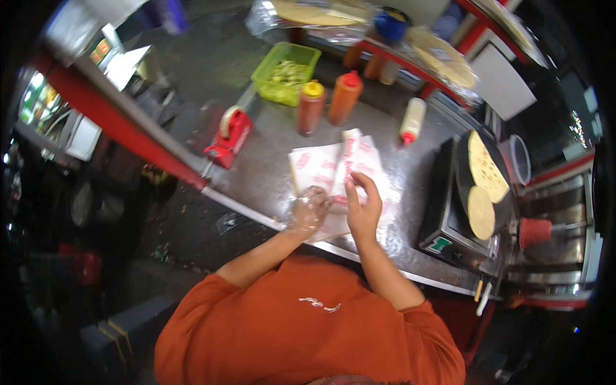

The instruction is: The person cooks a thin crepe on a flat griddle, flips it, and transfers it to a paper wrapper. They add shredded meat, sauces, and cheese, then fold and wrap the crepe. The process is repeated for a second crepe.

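A long narrow roll wrapped in white paper with red print (348, 154) lies over a stack of printed wrapping sheets (312, 162) on the metal counter. My left hand (311, 206), in a clear plastic glove, has its fingers curled at the near-left end of the roll. On the other side, my bare right hand (365, 206) has bent fingers, thumb and forefinger against the wrapped roll's near right side. What fills the roll is hidden by the paper.
Left of the sheets stands a red tape dispenser (230, 138). Beyond are a green basket of chopped vegetables (285, 74), a yellow-capped sauce bottle (310, 109) and a red-capped one (345, 97). A white squeeze bottle (412, 120) lies right, near a griddle (452, 192) with flatbreads (482, 170).
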Tool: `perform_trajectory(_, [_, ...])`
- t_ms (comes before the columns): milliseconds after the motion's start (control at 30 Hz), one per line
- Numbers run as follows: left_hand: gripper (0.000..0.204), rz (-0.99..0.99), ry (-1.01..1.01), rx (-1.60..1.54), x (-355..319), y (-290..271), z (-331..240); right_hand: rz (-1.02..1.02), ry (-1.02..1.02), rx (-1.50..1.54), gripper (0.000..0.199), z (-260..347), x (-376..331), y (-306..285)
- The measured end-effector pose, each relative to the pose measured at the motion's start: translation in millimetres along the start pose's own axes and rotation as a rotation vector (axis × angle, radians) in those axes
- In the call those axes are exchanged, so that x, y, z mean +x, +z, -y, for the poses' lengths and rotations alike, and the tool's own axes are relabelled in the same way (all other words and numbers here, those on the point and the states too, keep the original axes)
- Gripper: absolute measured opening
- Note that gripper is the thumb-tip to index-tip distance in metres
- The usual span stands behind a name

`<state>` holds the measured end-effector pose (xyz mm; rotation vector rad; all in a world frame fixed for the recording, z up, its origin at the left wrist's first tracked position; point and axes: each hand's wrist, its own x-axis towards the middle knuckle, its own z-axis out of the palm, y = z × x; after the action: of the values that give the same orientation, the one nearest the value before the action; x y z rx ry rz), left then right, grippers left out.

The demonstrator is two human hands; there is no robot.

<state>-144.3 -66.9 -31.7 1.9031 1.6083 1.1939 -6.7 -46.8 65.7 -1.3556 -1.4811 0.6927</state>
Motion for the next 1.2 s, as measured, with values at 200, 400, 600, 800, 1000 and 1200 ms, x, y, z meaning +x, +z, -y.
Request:
perform_trajectory(200, [0.017, 0.046, -0.118, -0.034, -9.4, 4.5, 3.1, 0.705, 0.401, 0.412, 0.041, 69.4, 34.7, 235.2])
perform_trajectory(400, [0.019, 0.044, -0.109, -0.085, -29.3, -6.3, 7.4, 0.28, 0.409, 0.527, 0.026, 63.5, -19.2, 342.1])
perform_trajectory(600, [0.021, 0.064, -0.16, -0.112, -17.5, 8.5, 15.4, 0.723, 0.272, 0.064, 0.017, 41.3, -19.4, 287.5])
perform_trajectory(800, [0.018, -0.129, 0.073, -0.11, 1.6, 7.3, 14.0, 0.357, -0.177, 0.048, 0.012, 15.5, 26.1, 62.6])
perform_trajectory(1000, [0.022, -0.066, 0.018, -0.149, 5.8, -10.0, -5.5, 0.083, -0.031, -0.427, 0.031, -36.8, 11.2, 8.8])
perform_trajectory(1200, [0.033, 0.13, 0.024, 0.003, 12.3, -14.1, 6.7, 0.262, 0.217, -0.526, 0.077, -48.6, 29.7, 18.5])
